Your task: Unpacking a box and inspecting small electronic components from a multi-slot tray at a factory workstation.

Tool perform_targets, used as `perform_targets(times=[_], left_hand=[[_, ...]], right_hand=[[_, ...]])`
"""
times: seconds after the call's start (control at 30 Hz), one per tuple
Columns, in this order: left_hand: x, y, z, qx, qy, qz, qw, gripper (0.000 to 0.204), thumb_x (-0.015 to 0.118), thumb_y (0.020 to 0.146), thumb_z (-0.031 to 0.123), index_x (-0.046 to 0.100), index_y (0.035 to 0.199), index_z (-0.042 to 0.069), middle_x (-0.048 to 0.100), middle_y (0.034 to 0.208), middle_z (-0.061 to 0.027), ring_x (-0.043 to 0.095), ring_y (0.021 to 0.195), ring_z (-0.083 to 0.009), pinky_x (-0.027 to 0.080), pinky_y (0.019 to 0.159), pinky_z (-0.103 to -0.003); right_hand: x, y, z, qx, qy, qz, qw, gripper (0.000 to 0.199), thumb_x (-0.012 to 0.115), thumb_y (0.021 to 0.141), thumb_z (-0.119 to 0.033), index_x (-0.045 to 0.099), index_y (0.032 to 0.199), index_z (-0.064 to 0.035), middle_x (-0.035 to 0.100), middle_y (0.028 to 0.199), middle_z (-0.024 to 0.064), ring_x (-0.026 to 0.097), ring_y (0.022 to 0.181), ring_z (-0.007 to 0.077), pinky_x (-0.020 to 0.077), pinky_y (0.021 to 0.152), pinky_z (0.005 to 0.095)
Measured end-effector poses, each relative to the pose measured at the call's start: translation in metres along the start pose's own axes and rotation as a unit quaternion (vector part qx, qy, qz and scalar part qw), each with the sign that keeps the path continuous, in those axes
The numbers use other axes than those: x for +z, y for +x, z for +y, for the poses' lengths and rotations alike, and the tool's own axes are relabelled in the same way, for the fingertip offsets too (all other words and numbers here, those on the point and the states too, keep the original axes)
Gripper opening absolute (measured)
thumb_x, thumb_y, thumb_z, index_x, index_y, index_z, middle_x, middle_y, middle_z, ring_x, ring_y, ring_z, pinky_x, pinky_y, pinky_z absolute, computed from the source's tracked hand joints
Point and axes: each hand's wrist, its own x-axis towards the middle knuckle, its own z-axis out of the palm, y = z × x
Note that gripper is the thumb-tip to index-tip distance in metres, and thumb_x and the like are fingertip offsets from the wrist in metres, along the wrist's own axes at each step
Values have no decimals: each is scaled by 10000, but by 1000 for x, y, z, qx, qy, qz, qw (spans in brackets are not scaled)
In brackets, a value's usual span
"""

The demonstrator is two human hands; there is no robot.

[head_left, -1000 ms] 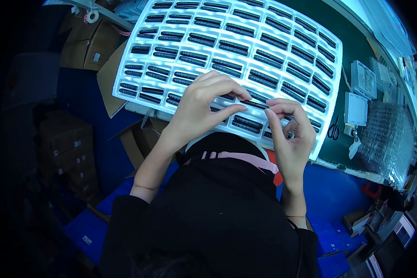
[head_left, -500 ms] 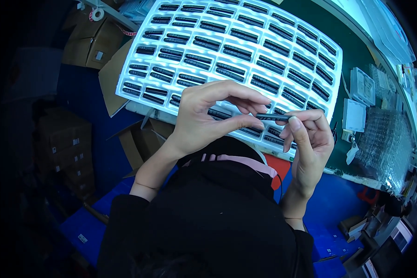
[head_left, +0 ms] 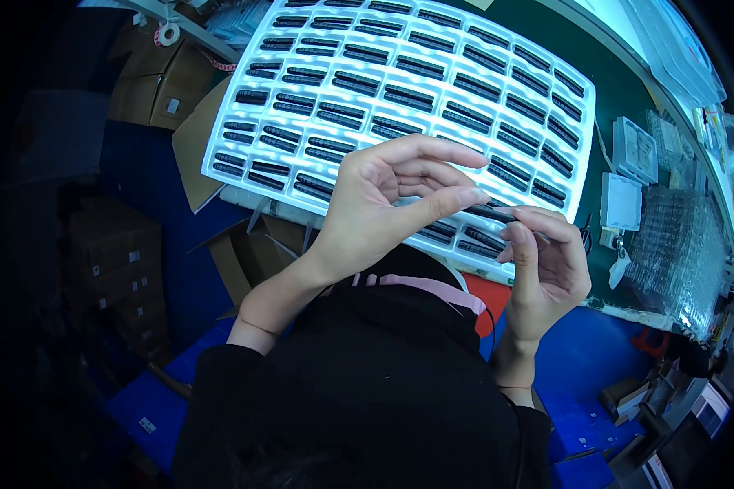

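Observation:
A slim black pen-shaped stick (head_left: 491, 213) is held between my two hands above the near right part of a white moulded tray (head_left: 585, 134). My right hand (head_left: 553, 257) pinches its right end between thumb and forefinger, the other fingers curled. At the left end, the thumb of my left hand (head_left: 371, 196) presses against the stick. The left forefinger arches above without touching it, and the fingers behind the thumb are partly hidden. Similar black sticks (head_left: 410, 99) lie in the tray's compartments, mostly in pairs.
Beneath the tray is a dark green table surface (head_left: 599, 281). To its right are clear plastic cases (head_left: 634, 151) and a pile of clear plastic sheeting (head_left: 673, 244). Cardboard boxes (head_left: 159, 94) stand at the left, with an open carton (head_left: 249, 257) below the tray's near edge.
The stick has tilted, its right end now lower. My left hand has moved slightly right, thumb over the stick's left end and forefinger raised. My right hand has dropped a little.

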Motion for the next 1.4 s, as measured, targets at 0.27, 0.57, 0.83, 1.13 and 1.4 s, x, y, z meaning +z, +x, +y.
perform_targets(times=[0.27, 0.57, 0.83, 1.13, 1.4], left_hand=[[7, -6, -8, 47, -82, 13, 995, 319, 755, 845, 10, 685, 1156, -3, 747, 1055, -135, 736, 966, -179, 598, 881, -237], [3, -6, -15, 96, 0, 2, 995, 300, 753, 804, -76, 707, 1093, -11, 739, 1073, -142, 741, 923, -192, 610, 874, -248], [-1, -4, -16, 111, 11, 5, 994, 260, 759, 804, -59, 739, 1055, 7, 748, 1056, -118, 739, 882, -165, 611, 853, -234], [-7, -4, -16, 104, 63, 2, 993, 282, 777, 772, -71, 734, 1038, 13, 734, 1052, -138, 731, 907, -210, 616, 842, -264], [-42, -4, -43, 116, 344, 4, 932, 199, 779, 780, 6, 788, 957, 97, 747, 1015, -49, 654, 841, -145, 540, 778, -261]], right_hand=[[-2, 2, -6, 110, 105, 60, 987, 155, 692, 899, 28, 662, 1050, 44, 713, 954, 154, 671, 720, 150, 525, 576, 205], [-7, 3, -5, 148, 156, 23, 976, 166, 691, 916, -9, 657, 1063, 59, 714, 904, 151, 680, 687, 152, 523, 549, 200], [-8, 3, -1, 142, 160, 9, 977, 166, 699, 918, -22, 666, 1057, 61, 715, 871, 140, 678, 672, 145, 507, 533, 188], [0, 3, 3, 148, 138, 25, 979, 129, 708, 908, -14, 695, 1025, 38, 723, 878, 120, 658, 665, 117, 462, 523, 173], [9, -2, 21, 79, -143, -30, 986, 101, 743, 863, -9, 744, 963, -23, 663, 795, 47, 483, 583, 96, 356, 505, 215]])
